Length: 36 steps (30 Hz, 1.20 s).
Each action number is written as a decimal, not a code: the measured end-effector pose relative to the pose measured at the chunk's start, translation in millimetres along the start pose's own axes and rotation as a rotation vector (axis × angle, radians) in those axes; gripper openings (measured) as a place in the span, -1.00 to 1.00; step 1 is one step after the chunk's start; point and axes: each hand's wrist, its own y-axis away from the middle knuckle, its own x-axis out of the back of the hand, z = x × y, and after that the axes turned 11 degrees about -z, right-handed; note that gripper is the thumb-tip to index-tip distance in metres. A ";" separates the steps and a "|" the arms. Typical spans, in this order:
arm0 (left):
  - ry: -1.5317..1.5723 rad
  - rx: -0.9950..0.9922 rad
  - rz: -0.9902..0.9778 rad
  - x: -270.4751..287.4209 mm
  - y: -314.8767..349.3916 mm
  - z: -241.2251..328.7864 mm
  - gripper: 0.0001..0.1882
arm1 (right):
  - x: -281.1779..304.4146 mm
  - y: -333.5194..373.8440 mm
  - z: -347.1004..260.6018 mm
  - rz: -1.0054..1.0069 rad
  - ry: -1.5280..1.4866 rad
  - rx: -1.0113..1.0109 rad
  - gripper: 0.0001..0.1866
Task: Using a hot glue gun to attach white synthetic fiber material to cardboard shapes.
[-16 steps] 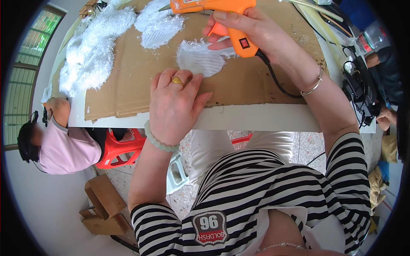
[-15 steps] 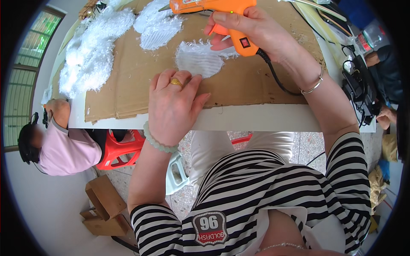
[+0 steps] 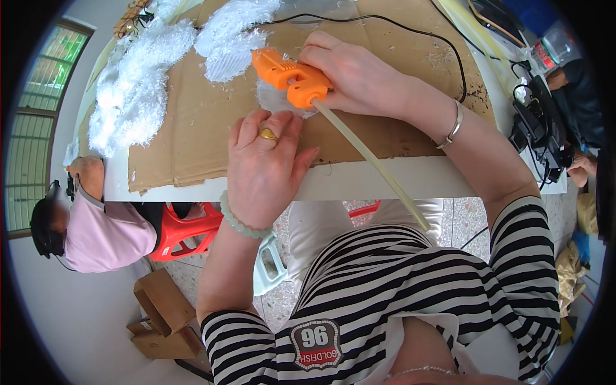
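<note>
My right hand (image 3: 359, 74) is wrapped round an orange hot glue gun (image 3: 279, 69), held above the table with its back end toward me. A long pale glue stick (image 3: 372, 157) sticks out of that end and reaches past the table's near edge. Below the gun lies a white fringed piece (image 3: 272, 96), partly hidden by the gun and my hands. My left hand (image 3: 262, 167) rests on the cardboard (image 3: 192, 135), fingertips at the piece's near edge and thumb spread apart. The gun's nozzle tip is hard to make out.
White fluffy fringe (image 3: 131, 96) is heaped at the left, with another fringed piece (image 3: 231, 38) at the far side. A black cord (image 3: 410, 24) crosses the cardboard. A person in pink (image 3: 109, 224) sits at the left. Black devices (image 3: 539, 122) and a plastic bottle (image 3: 555, 48) stand at the right.
My right hand has turned the glue gun and brought it lower, closer to me, over the white piece; the glue stick now shows. My left hand has barely moved.
</note>
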 end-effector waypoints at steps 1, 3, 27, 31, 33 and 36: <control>-0.001 0.002 0.000 -0.5 -0.2 1.1 -0.58 | -0.1 -0.5 1.9 -0.004 0.004 -0.006 -0.59; -0.003 -0.003 -0.011 -1.5 -1.1 2.4 -0.57 | -1.4 -0.8 3.2 -0.007 0.008 -0.011 -0.57; -0.017 0.061 -0.008 -4.3 -9.0 3.6 -0.59 | 0.1 -3.6 4.1 -0.052 0.057 -0.251 -0.49; 0.056 0.034 -0.007 -4.2 -12.0 1.4 -0.62 | 3.4 0.4 10.3 -0.029 0.058 -0.224 -0.52; 0.095 0.033 -0.015 -4.2 -11.1 0.5 -0.66 | 4.7 1.8 12.4 -0.020 0.050 -0.203 -0.53; 0.125 0.016 -0.006 -5.6 -10.0 -2.5 -0.68 | 3.1 2.6 14.1 0.024 0.071 -0.120 -0.55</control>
